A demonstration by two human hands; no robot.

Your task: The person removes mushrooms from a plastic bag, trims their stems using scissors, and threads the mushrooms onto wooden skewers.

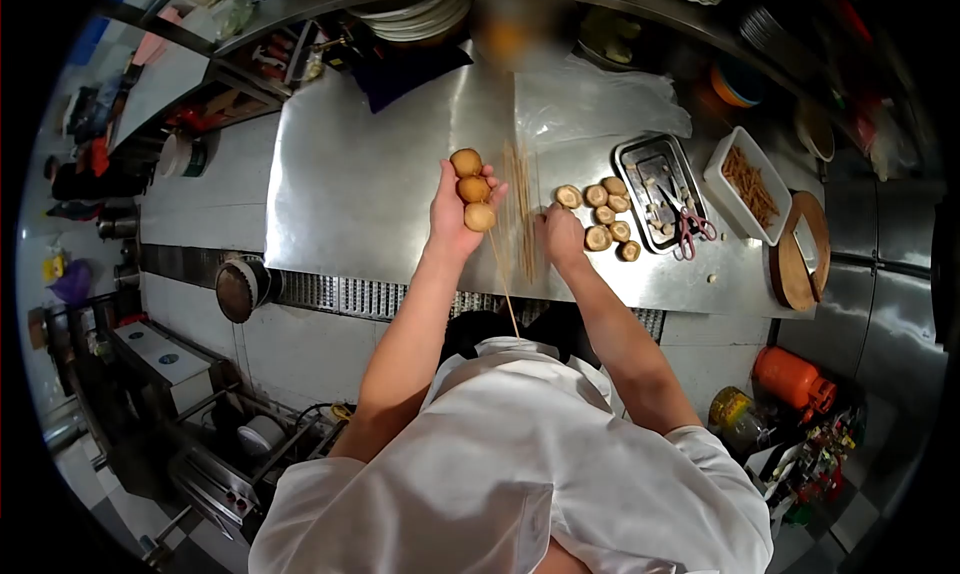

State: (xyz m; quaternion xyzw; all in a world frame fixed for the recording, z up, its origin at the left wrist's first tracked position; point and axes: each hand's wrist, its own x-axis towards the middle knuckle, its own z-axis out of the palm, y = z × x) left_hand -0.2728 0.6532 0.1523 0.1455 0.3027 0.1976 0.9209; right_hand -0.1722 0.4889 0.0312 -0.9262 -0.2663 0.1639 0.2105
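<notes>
My left hand [455,216] is wrapped round a mushroom skewer [480,217]. Three brown mushroom caps sit in a row on it, and its bare stick [503,274] slants down toward my apron. Curled over the steel table, my right hand [562,236] lies between a bundle of loose bamboo skewers [520,194] and several whole mushrooms [605,215]. The fingers of that hand are closed, their tips turned away from view, so what they hold, if anything, is hidden. One mushroom [568,197] lies right beside its knuckles.
Red-handled scissors [686,236] rest across a black-rimmed metal tray [622,174] holding cut stems. Farther right are a white bin [718,179] of brown strips and a round wooden board [790,274] with a cleaver [806,249]. A plastic bag [600,104] lies at the back.
</notes>
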